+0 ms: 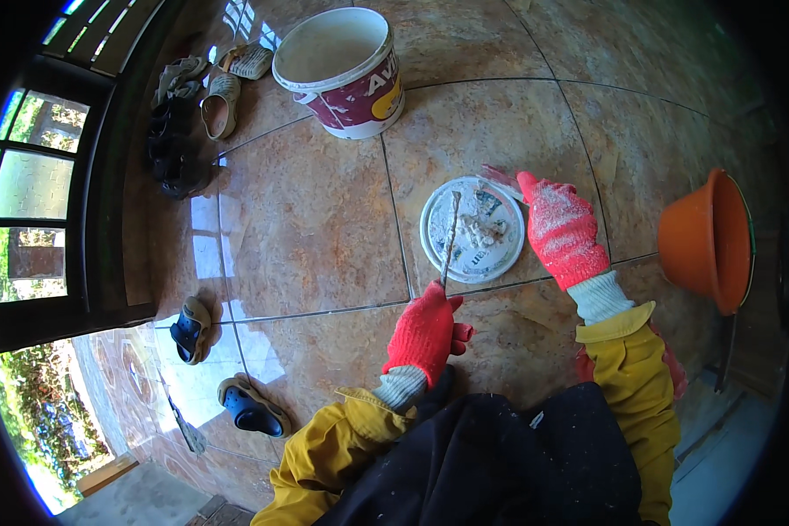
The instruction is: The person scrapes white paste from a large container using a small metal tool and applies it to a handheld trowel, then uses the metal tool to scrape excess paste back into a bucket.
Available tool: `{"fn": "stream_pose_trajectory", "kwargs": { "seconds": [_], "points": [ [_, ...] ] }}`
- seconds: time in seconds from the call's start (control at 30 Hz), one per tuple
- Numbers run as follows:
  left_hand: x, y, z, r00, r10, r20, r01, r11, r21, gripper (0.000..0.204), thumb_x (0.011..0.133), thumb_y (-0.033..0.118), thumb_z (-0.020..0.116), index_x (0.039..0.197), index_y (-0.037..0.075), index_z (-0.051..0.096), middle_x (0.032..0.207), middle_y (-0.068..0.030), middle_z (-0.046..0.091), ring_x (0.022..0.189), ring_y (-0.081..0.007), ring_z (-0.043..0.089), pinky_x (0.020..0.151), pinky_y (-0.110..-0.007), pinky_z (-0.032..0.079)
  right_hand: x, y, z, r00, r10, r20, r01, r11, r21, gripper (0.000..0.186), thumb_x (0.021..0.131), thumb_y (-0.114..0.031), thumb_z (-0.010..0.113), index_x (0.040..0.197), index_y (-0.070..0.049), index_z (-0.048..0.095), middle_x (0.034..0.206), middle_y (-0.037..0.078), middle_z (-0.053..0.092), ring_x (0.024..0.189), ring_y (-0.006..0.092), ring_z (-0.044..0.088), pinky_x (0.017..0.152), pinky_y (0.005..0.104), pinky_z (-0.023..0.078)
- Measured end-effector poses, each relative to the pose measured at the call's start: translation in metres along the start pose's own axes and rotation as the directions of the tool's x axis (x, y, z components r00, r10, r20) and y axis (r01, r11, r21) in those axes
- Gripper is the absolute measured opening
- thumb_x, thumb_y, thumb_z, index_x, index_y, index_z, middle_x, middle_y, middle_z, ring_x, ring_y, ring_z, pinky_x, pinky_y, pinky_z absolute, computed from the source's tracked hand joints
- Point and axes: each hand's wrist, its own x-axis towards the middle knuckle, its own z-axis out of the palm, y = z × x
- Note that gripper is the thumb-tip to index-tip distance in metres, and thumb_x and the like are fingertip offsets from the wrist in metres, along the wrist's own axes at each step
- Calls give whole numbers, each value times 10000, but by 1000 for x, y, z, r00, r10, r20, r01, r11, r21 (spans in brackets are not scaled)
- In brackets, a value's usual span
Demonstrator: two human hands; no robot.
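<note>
1. Left hand [425,333]: red glove, pale knitted cuff, yellow sleeve; fingers closed around the near end of a thin tool [451,237], which points away from the body over the lid. Contact between its tip and the surface below cannot be told.

2. Right hand [568,230]: matching red glove, dusted white over the back; fingers curled on a flat tool [504,182], pinkish at its far end, crossing the upper right edge of the lid.

3. Round lid [438,250]: white, flat on the floor between and ahead of the hands; dark printed lettering shows in part, the remainder smeared over.

4. Paste [482,232]: whitish, lumpy, heaped near the middle of the lid.

5. Bucket [364,101]: white, upright, well beyond the lid toward the upper left; maroon label [333,110] with large white lettering and a yellow patch.

6. Orange bucket [693,241]: at far right, well apart from the lid; visible side plain.

7. Footwear: beige clogs [221,105] and dark shoes [175,153] at upper left; two blue clogs [252,409] at lower left.

8. Floor [316,219]: mottled brown tiles, dark joints.
</note>
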Motion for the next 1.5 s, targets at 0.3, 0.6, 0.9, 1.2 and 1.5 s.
{"fn": "stream_pose_trajectory", "kwargs": {
  "seconds": [0.3, 0.6, 0.9, 1.2, 1.5],
  "points": [
    [8, -1, -3, 996, -49, 79, 51, 998, -31, 578, 949, 430, 315, 1344, 7, 314, 1204, -150, 545, 608, -138, 555, 519, -264, 453, -26, 6, -10, 1000, 14, 25, -17, 988, 155, 262, 773, -98, 521, 1034, -120, 532, 884, 115, 609, 776, 339, 602, 573, 447, 489],
    [7, 5, 6, 992, -40, 120, 50, 996, -75, 552, 953, 404, 332, 1242, -63, 393, 1202, -168, 532, 657, -170, 582, 538, -293, 479, -72, 9, -24, 1000, -7, -26, 14, 959, 283, 349, 799, -52, 508, 1138, -130, 539, 883, 62, 629, 840, 294, 581, 698, 398, 473],
    [3, 16, 8, 991, 56, 120, -50, 997, -51, 424, 953, 375, 340, 1008, 5, 539, 913, -86, 619, 536, -115, 518, 500, -247, 439, -117, -23, -52, 990, -141, -3, 141, 984, 109, 469, 745, -39, 513, 1206, -128, 496, 1084, 52, 576, 1033, 322, 518, 781, 383, 491],
    [12, -3, -3, 954, 191, 231, -217, 972, 93, 200, 955, 162, 357, 872, 63, 510, 721, 19, 529, 544, -23, 490, 433, -155, 360, -119, -34, -42, 968, -248, -39, 248, 969, -15, 492, 735, -102, 506, 1223, -50, 472, 1083, 65, 549, 1002, 268, 520, 854, 339, 469],
    [6, 1, -4, 913, 62, 402, -17, 993, -115, 264, 943, 123, 406, 1156, 45, 543, 784, 27, 523, 547, -12, 481, 441, -128, 360, -108, -24, -27, 987, -163, -15, 163, 987, 12, 539, 724, -65, 503, 1260, -83, 445, 1119, 77, 537, 1052, 317, 496, 794, 354, 493]
  ]
}}
